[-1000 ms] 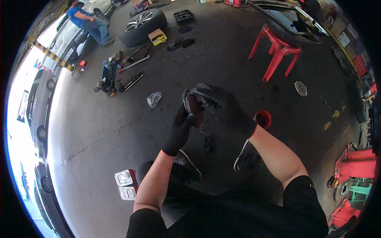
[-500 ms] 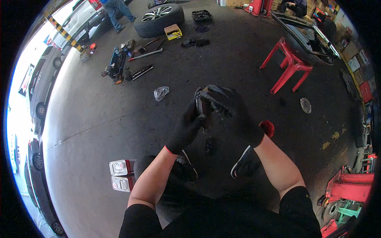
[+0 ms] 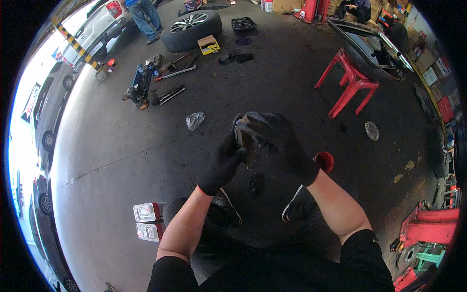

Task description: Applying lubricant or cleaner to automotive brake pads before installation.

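Above the floor, between my feet and a crumpled clear plastic bag [image 3: 195, 120], my gloved left hand [image 3: 224, 159] is closed around a dark flat block that looks like a brake pad [image 3: 245, 138], its thumb on the near side. My gloved right hand [image 3: 277, 138] has its fingers curled over the pad's upper end; they are slightly blurred. Much of the pad is hidden by the black gloves. Below the hands, a small black piece [image 3: 254, 185] lies on the floor. A round red thing [image 3: 324, 162] shows beside my right wrist, partly covered by it.
Two red-and-silver cans [image 3: 147, 212] stand left of my knee. Ahead lie an open blue tool case [image 3: 141, 82], loose tools [image 3: 175, 73], a yellow box [image 3: 208, 45] and a wheel [image 3: 192, 30]. A red stool [image 3: 348, 80] supports a framed panel at right. Another person [image 3: 145, 19] stands far left.
Both hands have come slightly lower and left in the view, still on the pad. The right fingers have shifted over its upper end. The whole scene has shifted slightly.
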A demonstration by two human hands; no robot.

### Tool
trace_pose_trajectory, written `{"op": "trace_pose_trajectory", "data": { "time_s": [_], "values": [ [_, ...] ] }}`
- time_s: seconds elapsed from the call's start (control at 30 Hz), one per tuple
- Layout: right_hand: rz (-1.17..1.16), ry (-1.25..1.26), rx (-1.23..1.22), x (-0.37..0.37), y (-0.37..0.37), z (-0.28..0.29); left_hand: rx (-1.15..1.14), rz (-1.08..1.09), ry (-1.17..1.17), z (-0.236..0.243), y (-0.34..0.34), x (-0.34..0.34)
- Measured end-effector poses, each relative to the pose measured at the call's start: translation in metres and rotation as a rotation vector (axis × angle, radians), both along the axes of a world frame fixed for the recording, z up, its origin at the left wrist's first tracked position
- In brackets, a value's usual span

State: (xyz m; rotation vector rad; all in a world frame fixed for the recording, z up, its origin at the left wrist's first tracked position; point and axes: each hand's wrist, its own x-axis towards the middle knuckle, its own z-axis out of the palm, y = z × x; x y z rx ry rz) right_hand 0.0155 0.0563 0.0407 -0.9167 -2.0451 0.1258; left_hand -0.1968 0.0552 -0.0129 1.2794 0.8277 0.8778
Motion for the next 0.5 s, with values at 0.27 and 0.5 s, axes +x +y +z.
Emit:
{"op": "trace_pose_trajectory", "data": {
  "time_s": [0.27,0.5],
  "values": [
    [0.001,0.061,0.070,0.002,-0.003,-0.010,0.150,-0.026,-0.073,0.013,0.000,0.009],
    [-0.100,-0.026,0.017,0.013,-0.002,-0.017,0.084,-0.061,0.015,-0.004,0.003,0.011]
  ]
}}
